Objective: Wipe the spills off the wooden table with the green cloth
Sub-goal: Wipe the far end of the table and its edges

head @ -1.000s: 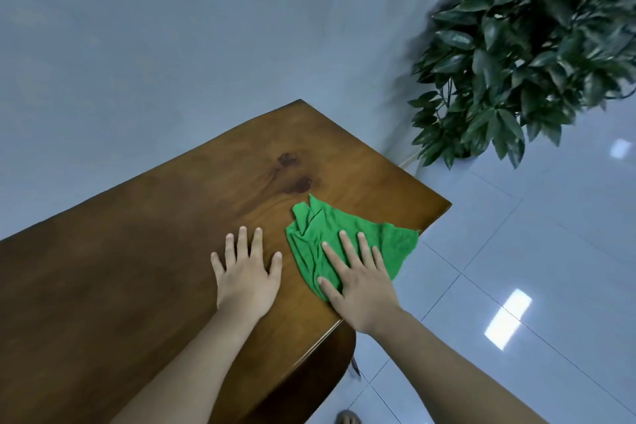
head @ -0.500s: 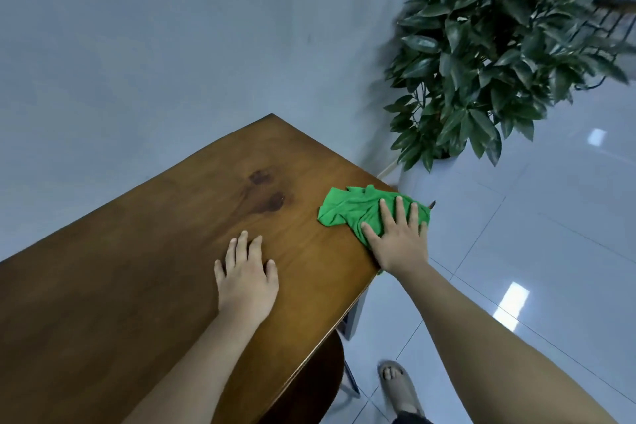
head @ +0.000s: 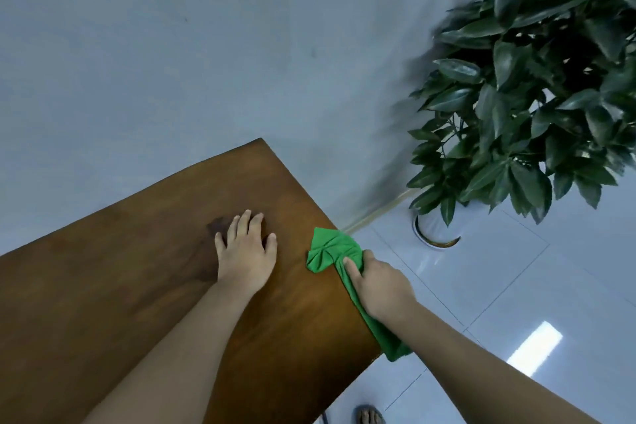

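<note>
The left hand (head: 246, 251) is lying flat, palm down, on the surface (head: 137, 286) near its far right corner, fingers straight and close together. The right hand (head: 378, 286) is gripping the cloth (head: 330, 251) at the surface's right edge, fingers curled round it. Both bare forearms are reaching in from the near side.

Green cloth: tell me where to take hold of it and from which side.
Take the green cloth at its gathered middle, where the folds pinch together at the right edge of the wooden table, coming from above on that side. One end fans out on the wood, the other hangs off the edge. The right hand has its grip there.
</note>
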